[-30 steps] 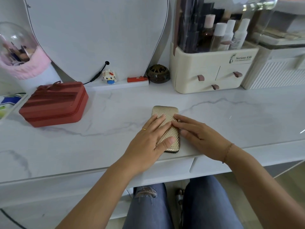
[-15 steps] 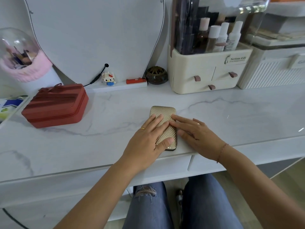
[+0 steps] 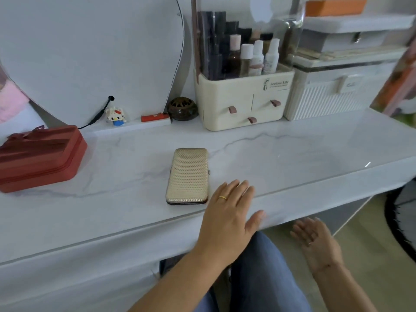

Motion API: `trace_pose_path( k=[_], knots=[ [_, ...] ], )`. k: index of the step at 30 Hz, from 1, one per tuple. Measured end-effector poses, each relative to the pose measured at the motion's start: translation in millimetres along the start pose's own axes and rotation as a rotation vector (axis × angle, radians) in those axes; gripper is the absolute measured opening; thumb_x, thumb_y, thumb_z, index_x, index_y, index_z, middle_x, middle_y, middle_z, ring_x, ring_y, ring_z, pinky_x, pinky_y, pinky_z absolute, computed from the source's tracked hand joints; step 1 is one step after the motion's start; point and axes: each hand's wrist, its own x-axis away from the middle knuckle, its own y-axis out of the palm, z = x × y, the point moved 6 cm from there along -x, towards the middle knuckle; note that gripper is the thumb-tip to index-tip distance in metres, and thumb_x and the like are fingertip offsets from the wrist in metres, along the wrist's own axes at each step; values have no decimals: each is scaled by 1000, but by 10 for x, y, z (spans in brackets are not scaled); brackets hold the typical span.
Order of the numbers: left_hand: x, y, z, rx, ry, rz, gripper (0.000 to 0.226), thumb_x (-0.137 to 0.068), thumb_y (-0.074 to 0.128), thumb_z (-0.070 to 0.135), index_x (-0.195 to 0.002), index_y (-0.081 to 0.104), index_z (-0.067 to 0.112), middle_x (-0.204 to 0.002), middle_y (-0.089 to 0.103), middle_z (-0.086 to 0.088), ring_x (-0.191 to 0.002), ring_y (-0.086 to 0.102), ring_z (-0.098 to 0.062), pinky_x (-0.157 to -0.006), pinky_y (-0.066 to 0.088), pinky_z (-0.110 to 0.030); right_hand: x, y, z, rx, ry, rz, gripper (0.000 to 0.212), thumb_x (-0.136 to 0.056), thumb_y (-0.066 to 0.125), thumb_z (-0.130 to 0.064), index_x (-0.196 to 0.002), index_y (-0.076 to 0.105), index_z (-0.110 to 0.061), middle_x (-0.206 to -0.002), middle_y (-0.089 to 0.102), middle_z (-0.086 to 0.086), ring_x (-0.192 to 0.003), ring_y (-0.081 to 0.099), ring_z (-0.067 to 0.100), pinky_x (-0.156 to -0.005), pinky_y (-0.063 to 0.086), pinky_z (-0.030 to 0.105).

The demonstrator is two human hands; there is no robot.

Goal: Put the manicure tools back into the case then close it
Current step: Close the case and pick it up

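The gold textured manicure case [image 3: 188, 175] lies closed and flat on the white marble tabletop [image 3: 281, 158], near its front edge. No manicure tools are in sight. My left hand [image 3: 229, 216] hovers just right of the case with fingers spread, holding nothing and not touching it. My right hand [image 3: 317, 242] hangs below the table edge over my lap, palm open and empty.
A red zipped pouch [image 3: 38, 156] sits at the left. At the back stand a heart-shaped mirror [image 3: 90, 52], a small toy figure [image 3: 116, 115], a dark round jar [image 3: 182, 109], a cream cosmetics organiser [image 3: 243, 102] and a white ribbed box [image 3: 333, 95].
Both hands have lifted off the case. The left hand moved to its right side, the right hand dropped below the table edge. The view has swung to the right.
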Motion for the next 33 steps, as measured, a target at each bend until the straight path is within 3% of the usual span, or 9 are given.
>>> trace_pose_path(
  k=[3,8,10,13,17,25,30,31,33],
  knots=[
    [3,129,28,-23,-14,-38,51,-95,38,45,-127,59,11,-134,58,-4,-126,52,-20,-106,40,-39,-116,81,143,-51,168,-133,30,-97,38,-32,-96,54,-6,-90,56,10,-85,57,21,-77,50,35],
    [14,154,13,11,-35,6,52,-100,29,45,-127,59,13,-135,58,-1,-128,51,-18,-106,40,-37,-186,135,135,-95,253,-155,32,-98,37,-32,-103,53,-5,-93,52,11,-90,57,22,-53,57,29],
    [19,160,23,14,-33,15,51,-100,30,44,-128,59,13,-135,58,-1,-129,50,-17,-106,38,-37,-158,159,126,-123,290,-181,35,-98,37,-33,-108,52,-3,-97,52,11,-92,57,23,-71,58,33],
    [37,179,27,-1,-30,11,50,-99,31,43,-130,57,13,-136,56,-2,-130,48,-17,-106,34,-36,-96,212,85,-146,344,-233,48,-97,38,-38,-130,40,-3,-105,53,14,-108,52,28,-101,38,40],
    [42,181,39,-12,-39,14,52,-99,29,43,-131,56,13,-138,55,-2,-131,47,-18,-108,30,-34,-51,250,57,-237,418,-267,57,-94,38,-48,-131,38,-5,-111,53,16,-123,45,32,-101,35,43],
    [60,184,87,-55,-72,-27,56,-98,29,46,-135,51,11,-141,51,-4,-134,43,-20,-111,23,-34,3,136,113,-275,429,-288,60,-89,44,-55,-123,43,-6,-116,55,11,-105,55,26,-98,36,38],
    [67,164,170,6,-121,-45,71,-96,12,56,-137,47,9,-145,46,-6,-138,37,-21,-114,14,-34,124,-274,81,-164,339,-321,62,-85,46,-54,-126,45,-7,-123,57,13,-116,53,28,-98,41,41],
    [79,161,220,54,-119,-42,72,-96,12,56,-137,48,10,-146,45,-5,-139,35,-20,-115,13,-34,154,-378,5,-12,237,-282,59,-87,45,-54,-123,47,-7,-121,58,14,-115,54,28,-100,40,42],
    [118,169,371,146,-88,-35,66,-96,19,54,-133,53,12,-143,48,-3,-137,37,-18,-114,16,-30,225,-585,-325,435,-183,-76,54,-90,47,-51,-122,49,-7,-122,56,10,-113,53,26,-101,39,42]
  ],
)
